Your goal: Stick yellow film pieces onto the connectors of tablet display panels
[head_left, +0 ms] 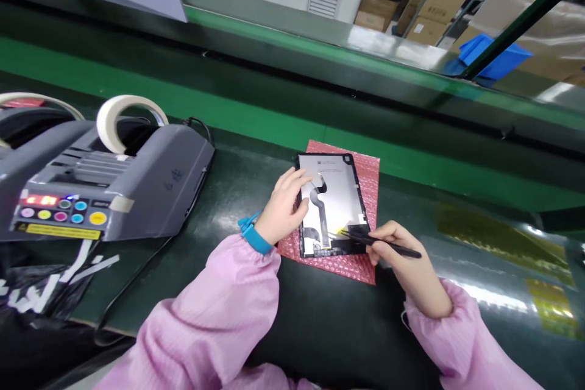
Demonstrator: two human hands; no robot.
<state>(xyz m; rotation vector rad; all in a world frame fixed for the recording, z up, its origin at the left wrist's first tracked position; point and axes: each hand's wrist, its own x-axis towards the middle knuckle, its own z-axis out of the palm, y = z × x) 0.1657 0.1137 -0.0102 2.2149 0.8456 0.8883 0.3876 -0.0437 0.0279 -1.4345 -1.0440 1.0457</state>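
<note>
A tablet panel with a black frame and a silvery back lies on a pink bubble-wrap sheet on the dark mat. A black flex cable runs down its middle. My left hand rests on the panel's left edge, fingers spread flat on the surface. My right hand pinches black tweezers, their tips touching a yellow strip at the panel's lower right corner. Both arms wear pink sleeves, and a blue strap circles my left wrist.
A grey tape dispenser machine with coloured buttons and a white tape roll stands at the left, its black cord trailing forward. A green conveyor belt runs behind. Yellow film pieces lie at the right. Cardboard boxes and a blue bin stand beyond.
</note>
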